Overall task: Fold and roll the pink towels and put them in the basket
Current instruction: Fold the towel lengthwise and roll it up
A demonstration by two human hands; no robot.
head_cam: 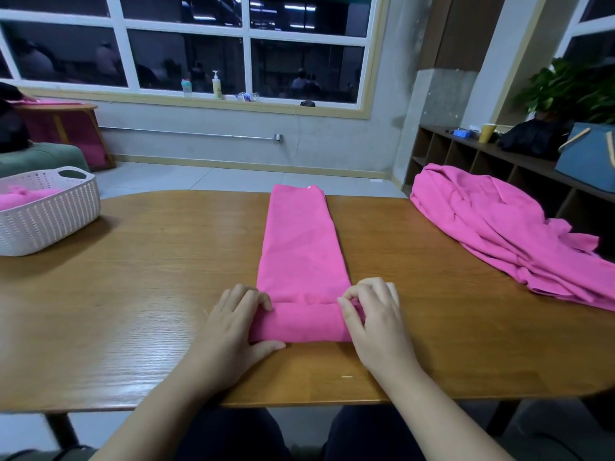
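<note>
Both forearms enter from the bottom edge of the frame. Left hand, lower centre: fingers curled over the left end of a short roll formed at the near end of the pink towel, thumb laid along the roll's near side. Right hand, just right of it: fingers curled over the right end of the same roll, thumb and forefinger pinching the cloth. From the roll, the towel runs away from the camera as a long, narrow folded strip, flat on the tabletop, its far end reaching the far edge at mid-frame. Tabletop: brown wood grain with rounded corners, glossy with reflected light at lower left. White woven basket, left edge of the frame, standing on the tabletop with pink cloth inside. Loose pile of pink towels, right side, crumpled and spreading toward the right edge. Room beyond: pale tiled floor, grey wall, a white-framed window across the top with bottles on its sill, open shelving and a leafy plant at upper right.
</note>
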